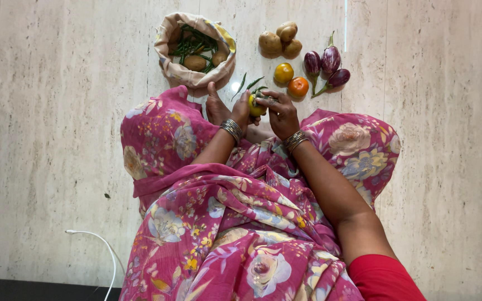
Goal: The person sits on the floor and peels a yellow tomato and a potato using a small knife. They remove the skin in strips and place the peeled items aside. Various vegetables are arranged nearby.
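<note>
- Nearest the camera is a pink floral garment (pixel 235 239) draped over the person's lap and folded knees, with a red sleeve (pixel 383 278) at the lower right.
- The left hand (pixel 242 108) is curled around a small yellow-green tomato (pixel 256 107), holding it from the left side just above the floor.
- The right hand (pixel 282 111) is closed on the same tomato from the right, its fingertips pressed at the green stalk end on top; whether they are pinching the stalk or only steadying the fruit I cannot tell.
- Both wrists carry stacked metal bangles (pixel 231 129).
- The held tomato sits between the two hands, directly in front of the knees and near a bare foot (pixel 216 106).
- Set out on the pale stone floor (pixel 57 139) are sorted groups: three potatoes (pixel 280 40), two orange tomatoes (pixel 291 81) and three purple striped brinjals (pixel 326 67), each group apart from the others.
- Two loose green chillies (pixel 246 83) lie just beyond the hands.
- A cloth bag (pixel 196 50), its mouth rolled open, holds more green chillies and at least two potatoes, so as I judge it the sorting is partly done and the bag is not yet emptied.
- A white cable (pixel 101 251) trails across the floor at the lower left, well apart from the vegetables.
</note>
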